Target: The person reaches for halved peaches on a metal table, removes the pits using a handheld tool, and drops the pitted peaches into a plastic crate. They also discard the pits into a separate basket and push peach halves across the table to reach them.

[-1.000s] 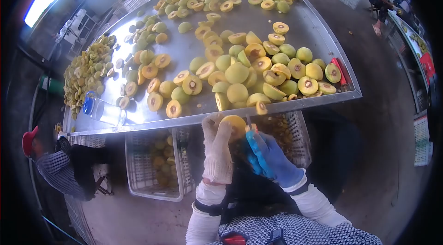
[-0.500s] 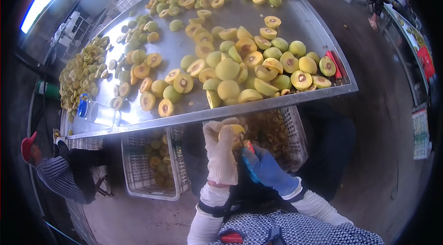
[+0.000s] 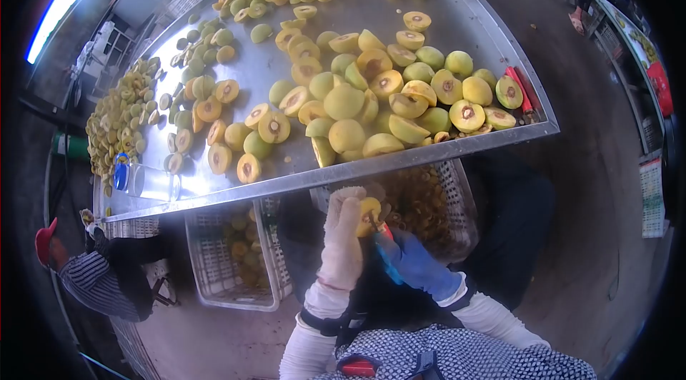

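My left hand (image 3: 341, 240), in a whitish glove, is closed around a yellow peach-like fruit half (image 3: 369, 215) below the table's near edge. My right hand (image 3: 418, 262), in a blue glove, grips a small red-handled tool (image 3: 386, 230). The tool's dark tip meets the cut face of the fruit half; its exact shape is too small to make out. Above my hands, many green-yellow fruit halves (image 3: 344, 102), some with the pit showing, are heaped on the metal table (image 3: 286, 181). Beneath my hands stands a crate (image 3: 464, 219) of brownish scraps.
A white crate (image 3: 204, 300) holding fruit stands at lower left. On the table lie a red-handled object (image 3: 519, 89) at the right corner and a clear blue-capped container (image 3: 146, 181) at the left. A person in a red cap (image 3: 46, 240) sits at far left.
My left hand has turned, showing more of the fruit half, and moved slightly right. My right hand keeps the red-handled tool at the fruit. The view has shifted slightly.
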{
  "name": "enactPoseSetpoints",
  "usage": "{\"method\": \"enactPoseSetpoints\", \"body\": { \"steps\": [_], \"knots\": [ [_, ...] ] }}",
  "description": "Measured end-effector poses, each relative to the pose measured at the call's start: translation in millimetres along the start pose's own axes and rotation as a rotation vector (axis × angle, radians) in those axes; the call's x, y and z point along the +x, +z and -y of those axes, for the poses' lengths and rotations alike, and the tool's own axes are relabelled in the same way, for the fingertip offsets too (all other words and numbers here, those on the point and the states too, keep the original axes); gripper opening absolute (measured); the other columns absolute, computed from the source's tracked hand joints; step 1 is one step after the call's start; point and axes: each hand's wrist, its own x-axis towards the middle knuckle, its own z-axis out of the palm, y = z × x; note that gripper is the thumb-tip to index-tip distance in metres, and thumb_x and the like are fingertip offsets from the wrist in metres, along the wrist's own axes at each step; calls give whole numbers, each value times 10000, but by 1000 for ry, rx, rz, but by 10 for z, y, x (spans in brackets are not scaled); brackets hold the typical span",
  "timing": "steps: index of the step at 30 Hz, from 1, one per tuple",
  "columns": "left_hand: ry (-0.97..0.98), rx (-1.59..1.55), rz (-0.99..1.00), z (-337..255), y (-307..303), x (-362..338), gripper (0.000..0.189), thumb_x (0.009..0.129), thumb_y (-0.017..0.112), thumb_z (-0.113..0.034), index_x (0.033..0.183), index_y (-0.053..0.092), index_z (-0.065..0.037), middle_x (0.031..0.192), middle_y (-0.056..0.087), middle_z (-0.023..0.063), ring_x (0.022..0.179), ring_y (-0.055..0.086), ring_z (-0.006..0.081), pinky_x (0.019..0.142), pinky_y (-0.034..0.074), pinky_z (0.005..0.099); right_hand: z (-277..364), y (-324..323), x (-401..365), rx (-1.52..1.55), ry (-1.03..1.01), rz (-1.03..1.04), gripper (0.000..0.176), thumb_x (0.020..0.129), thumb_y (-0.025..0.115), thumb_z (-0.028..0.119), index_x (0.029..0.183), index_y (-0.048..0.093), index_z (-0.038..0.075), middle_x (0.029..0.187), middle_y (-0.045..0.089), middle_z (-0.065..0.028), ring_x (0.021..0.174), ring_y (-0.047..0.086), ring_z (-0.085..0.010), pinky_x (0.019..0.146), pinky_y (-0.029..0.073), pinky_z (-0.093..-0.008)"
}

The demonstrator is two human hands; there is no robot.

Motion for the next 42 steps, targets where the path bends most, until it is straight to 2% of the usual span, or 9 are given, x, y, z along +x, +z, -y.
{"method": "enactPoseSetpoints", "body": {
  "steps": [5,11,13,18,20,25,27,37,42],
  "knots": [
    [170,-29,62,214,-41,38,258,1038,503,-172,1254,553,-39,1229,627,135,1118,606,213,988,487,331,4,0,-24,490,234,169,368,1060,524,484,974,551,127,634,458,10,478,438,-98,448,378,-267],
    [50,3,107,-157,-35,22,341,1032,591,-290,1243,559,-23,1169,665,179,1027,654,253,875,542,352,-247,-112,150,-70,-7,27,389,1071,514,458,995,606,88,718,557,14,623,542,-124,581,456,-284],
    [-164,131,72,-241,-57,74,306,1023,588,-246,1194,593,7,1080,693,153,916,667,217,815,547,325,-713,-116,362,-299,-320,-154,325,1070,535,386,1016,632,81,729,589,-2,668,577,-142,613,481,-305],
    [-72,166,-124,-131,125,17,216,994,614,-168,1065,683,24,918,708,105,782,658,160,720,537,290,-168,82,20,226,147,61,368,1057,544,462,953,603,114,669,522,37,539,493,-62,498,419,-235],
    [-67,104,-132,-195,140,-9,216,998,641,-171,1061,700,27,917,708,83,787,656,145,718,526,268,-686,-23,175,57,36,30,400,1049,542,495,960,598,109,669,521,34,536,492,-69,496,419,-241],
    [-218,221,-85,-300,112,-22,233,976,641,-187,1024,708,31,898,714,87,777,658,149,709,528,275,-273,152,11,-83,-27,-28,481,1017,547,587,969,590,110,664,512,19,523,485,-96,489,417,-259],
    [-131,232,-31,-206,84,-13,272,974,621,-227,1007,699,31,886,707,94,764,651,152,692,520,275,-278,192,-2,297,237,108,508,994,570,616,967,584,109,658,496,9,516,477,-112,489,419,-268],
    [-134,-275,577,7,-137,166,306,959,622,-290,986,686,9,905,684,191,769,648,255,709,541,350,-70,126,-218,622,245,426,460,1096,401,509,944,552,103,623,424,34,489,401,-86,468,350,-245],
    [-147,-539,425,-31,172,-70,350,977,598,-362,954,640,-15,864,651,180,747,632,267,682,534,359,16,24,-184,608,248,502,416,1089,438,487,954,542,108,631,425,32,493,405,-99,471,350,-245]
  ]
}}
